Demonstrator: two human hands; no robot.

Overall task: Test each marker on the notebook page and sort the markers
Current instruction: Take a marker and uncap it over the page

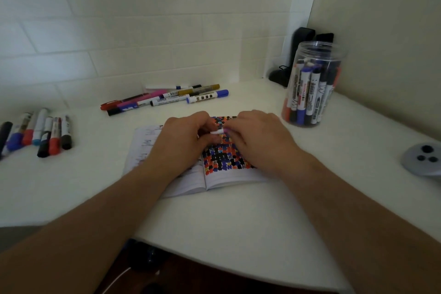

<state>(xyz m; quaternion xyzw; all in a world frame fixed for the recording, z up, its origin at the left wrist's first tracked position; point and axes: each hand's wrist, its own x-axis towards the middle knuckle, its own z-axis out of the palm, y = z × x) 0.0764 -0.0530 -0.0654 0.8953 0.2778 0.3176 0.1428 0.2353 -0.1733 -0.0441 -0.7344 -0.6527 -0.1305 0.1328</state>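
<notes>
An open notebook (224, 175) lies on the white table, its right page covered in black, blue, orange and purple marks. Both my hands meet above it. My left hand (183, 136) and my right hand (259, 137) each grip an end of one small white marker (218, 132) with a pinkish end, held level over the page. Most of the marker is hidden by my fingers. Whether its cap is on cannot be told.
A clear jar (310, 86) full of markers stands at the right. One row of markers (38, 133) lies at the far left, another pile of markers (167, 99) beyond the notebook. A grey controller (422, 159) sits at the right edge. Tiled wall behind.
</notes>
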